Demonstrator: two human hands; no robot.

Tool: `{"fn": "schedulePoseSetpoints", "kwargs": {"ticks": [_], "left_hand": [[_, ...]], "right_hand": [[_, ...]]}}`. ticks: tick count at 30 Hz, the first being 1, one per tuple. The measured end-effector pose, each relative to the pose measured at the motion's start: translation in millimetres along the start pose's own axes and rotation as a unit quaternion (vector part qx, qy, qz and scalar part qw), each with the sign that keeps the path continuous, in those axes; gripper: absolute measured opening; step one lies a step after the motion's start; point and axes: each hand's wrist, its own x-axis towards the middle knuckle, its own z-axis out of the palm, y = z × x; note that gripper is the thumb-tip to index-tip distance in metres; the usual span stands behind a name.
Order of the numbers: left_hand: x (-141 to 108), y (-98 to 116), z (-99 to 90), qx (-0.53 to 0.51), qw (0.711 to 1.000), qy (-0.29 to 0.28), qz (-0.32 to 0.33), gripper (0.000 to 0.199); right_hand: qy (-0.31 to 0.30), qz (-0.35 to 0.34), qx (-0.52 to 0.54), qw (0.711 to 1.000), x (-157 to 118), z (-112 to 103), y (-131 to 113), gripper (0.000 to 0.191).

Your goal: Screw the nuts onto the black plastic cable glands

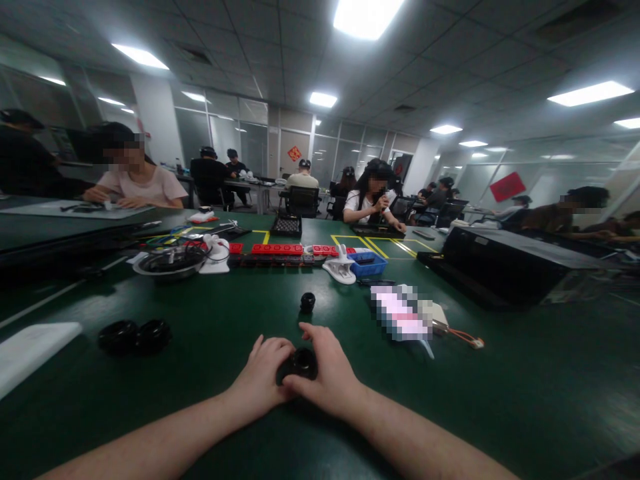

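Between both my hands, low over the green table [200, 387], is a glossy black round part [303, 361] with a hole in its top. My left hand [267, 370] curls round its left side, its fingertips partly hidden behind the part. From the right, my right hand [330, 370] grips it, with the thumb in front and the fingers behind. Just beyond my hands stands a smaller black round part [307, 303]. Off to the left, two larger glossy black round pieces [119, 337] sit side by side, touching each other.
A white panel [35, 353] lies at the left. Farther back are a metal bowl [170, 261], a red strip [277, 249], a white clamp [341, 267] and a blue bin [369, 263]. A large black box [515, 267] stands right. Co-workers sit across the table.
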Motion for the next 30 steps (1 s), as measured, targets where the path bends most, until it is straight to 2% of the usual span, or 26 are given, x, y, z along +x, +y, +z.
{"fn": "schedulePoseSetpoints", "kwargs": {"ticks": [3, 8, 12, 17, 20, 24, 26, 30], "left_hand": [[0, -1, 0.8, -0.003, 1.0, 0.008, 0.004, 0.032], [1, 0, 1.1, -0.002, 1.0, -0.001, -0.008, 0.037], [1, 0, 0.6, 0.006, 1.0, 0.001, -0.005, 0.036], [0, 0, 1.3, 0.007, 1.0, 0.01, 0.002, 0.035], [0, 1, 0.4, 0.003, 1.0, 0.014, -0.001, 0.036], [0, 2, -1.1, -0.003, 1.0, 0.002, -0.01, 0.039], [0, 2, -1.3, -0.002, 1.0, -0.003, -0.01, 0.038], [-1, 2, -0.7, -0.003, 1.0, 0.011, -0.004, 0.035]], "right_hand": [[-0.008, 0.011, 0.012, 1.0, 0, 5, 2, 0.066], [-0.068, -0.066, 0.078, 0.992, -5, 1, 6, 0.074], [-0.016, -0.021, 0.027, 0.999, -3, -1, 5, 0.072], [0.037, 0.048, -0.019, 0.998, 2, 9, 4, 0.068], [0.014, 0.028, 0.027, 0.999, 0, 10, 6, 0.061], [-0.053, -0.04, 0.087, 0.994, -3, 2, 9, 0.07], [-0.042, -0.038, 0.071, 0.996, -3, 0, 10, 0.069], [0.011, 0.012, -0.002, 1.0, 2, 6, 8, 0.064]]}}
